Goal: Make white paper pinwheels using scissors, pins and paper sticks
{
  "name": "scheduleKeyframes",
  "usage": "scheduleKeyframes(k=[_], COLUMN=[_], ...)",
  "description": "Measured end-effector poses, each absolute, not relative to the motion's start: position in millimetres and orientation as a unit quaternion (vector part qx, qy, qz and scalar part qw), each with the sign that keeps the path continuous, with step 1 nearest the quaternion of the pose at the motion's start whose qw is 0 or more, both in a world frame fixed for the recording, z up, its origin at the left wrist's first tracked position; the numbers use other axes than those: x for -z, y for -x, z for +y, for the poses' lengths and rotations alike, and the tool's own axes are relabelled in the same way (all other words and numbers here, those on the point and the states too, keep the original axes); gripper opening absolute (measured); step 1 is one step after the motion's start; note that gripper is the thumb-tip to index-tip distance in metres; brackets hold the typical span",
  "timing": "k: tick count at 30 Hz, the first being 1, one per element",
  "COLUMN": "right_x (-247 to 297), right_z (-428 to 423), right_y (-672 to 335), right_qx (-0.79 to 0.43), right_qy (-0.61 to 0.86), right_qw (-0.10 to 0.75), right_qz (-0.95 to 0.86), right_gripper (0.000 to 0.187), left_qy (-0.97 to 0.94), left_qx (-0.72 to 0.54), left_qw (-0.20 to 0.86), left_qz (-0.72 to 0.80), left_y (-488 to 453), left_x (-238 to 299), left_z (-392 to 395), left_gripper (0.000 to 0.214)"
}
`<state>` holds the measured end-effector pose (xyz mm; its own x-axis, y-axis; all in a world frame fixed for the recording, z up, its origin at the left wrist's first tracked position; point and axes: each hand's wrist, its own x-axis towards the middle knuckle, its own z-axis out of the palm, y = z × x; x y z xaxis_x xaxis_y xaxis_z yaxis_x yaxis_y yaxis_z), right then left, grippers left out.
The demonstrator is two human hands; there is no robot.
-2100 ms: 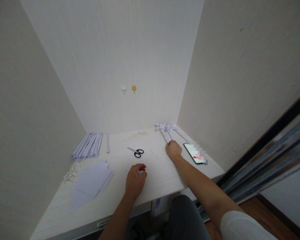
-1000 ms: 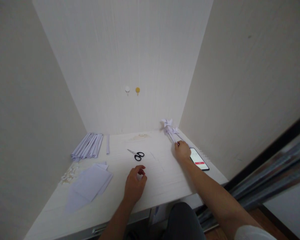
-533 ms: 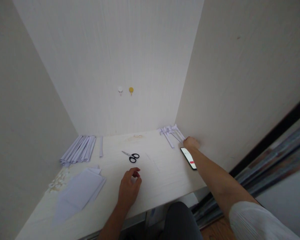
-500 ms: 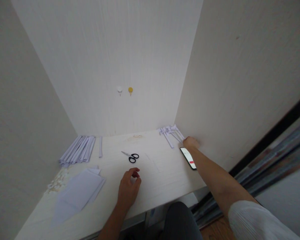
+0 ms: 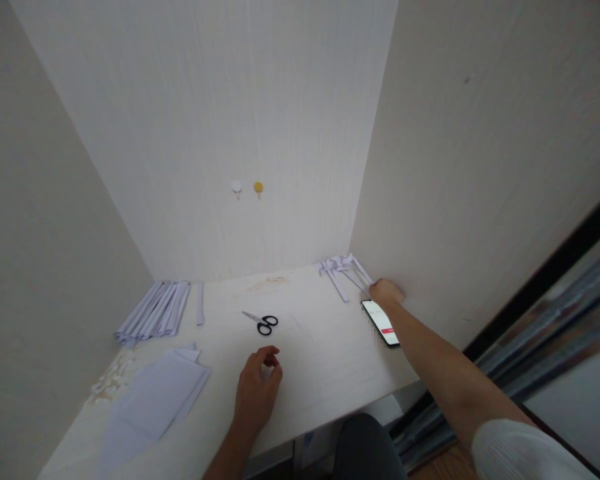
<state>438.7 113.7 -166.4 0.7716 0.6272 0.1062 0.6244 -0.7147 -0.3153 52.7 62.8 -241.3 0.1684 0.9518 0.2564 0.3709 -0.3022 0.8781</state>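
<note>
My left hand (image 5: 258,392) is over the table near its front edge, fingers curled but apart from the thumb, with nothing in it. Just beyond it lie black-handled scissors (image 5: 261,322), blades pointing left. At the right wall my right hand (image 5: 386,292) is closed at the near end of a rolled paper strip (image 5: 362,269); its fingertips are partly hidden. That strip lies against a small heap of white paper strips (image 5: 334,264) in the back right corner. A phone (image 5: 381,325) with a lit screen lies beside my right wrist, partly covered by the forearm.
On the left, a stack of folded paper strips (image 5: 155,310) lies near the wall, with one single strip (image 5: 201,304) beside it. Loose paper sheets (image 5: 155,400) lie in front. Two hooks, one white (image 5: 237,187) and one yellow (image 5: 259,188), are on the back wall.
The view has tilted up slightly, so the table things sit a little lower. Both hands keep almost the same place and pose; the right hand remains at the strip's end.
</note>
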Motion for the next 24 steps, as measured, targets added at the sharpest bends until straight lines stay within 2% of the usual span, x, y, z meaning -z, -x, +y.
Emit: scheduleKeyframes(k=[8,11,14,19,22,24], right_x=[158.0,169.3,189.6,207.5,191.0,171.4], right_z=[55.7,39.4,31.6,36.6,68.1,104.6], right_y=[-406.6,-351.6,-277.1,-210.5,-247.2,-297.4], right_qx=[-0.07,-0.099,-0.158,-0.2,-0.184,-0.122], right_qy=[0.901,0.845,0.769,0.693,0.68,0.716], right_qw=[0.267,0.326,0.363,0.363,0.331,0.324], right_qz=[-0.336,-0.411,-0.503,-0.59,-0.628,-0.606], right_gripper=[0.032,0.029,0.018,0.016,0.011,0.013], left_qy=[-0.655,-0.631,-0.61,-0.557,-0.513,-0.491], left_qx=[-0.439,-0.448,-0.451,-0.459,-0.47,-0.466], left_qw=[0.374,0.396,0.438,0.526,0.56,0.582], left_qz=[0.489,0.495,0.482,0.45,0.448,0.45], left_y=[-53.7,-63.8,-82.5,-108.1,-111.9,-112.5], left_x=[239.7,235.1,225.5,211.8,214.5,220.3], left_z=[62.7,70.9,88.5,123.9,138.8,145.0], left_gripper=[0.028,0.031,0.045,0.058,0.055,0.054])
